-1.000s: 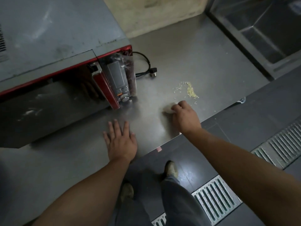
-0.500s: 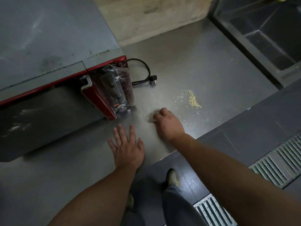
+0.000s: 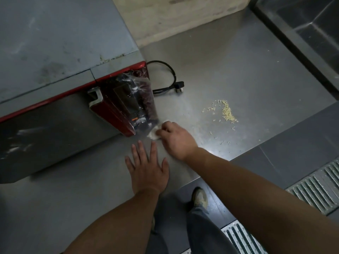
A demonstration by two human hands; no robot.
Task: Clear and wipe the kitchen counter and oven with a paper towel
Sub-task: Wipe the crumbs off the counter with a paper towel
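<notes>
Our right hand (image 3: pixel 175 139) grips the wadded paper towel (image 3: pixel 153 133) on the tabletop (image 3: pixel 229 70), touching the oven (image 3: pixel 55 61) corner; left hand (image 3: pixel 147 169) rests flat, fingers straight. Recommend firm strokes toward the crumbs (image 3: pixel 226 111) at two o'clock.

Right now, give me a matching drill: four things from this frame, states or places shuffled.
1 left hand
2 right hand
3 crumbs
4 plug

a scattered on the counter
b flat, fingers spread
c lying beside the oven
d gripping the paper towel

Pairs: 1-b, 2-d, 3-a, 4-c
</notes>
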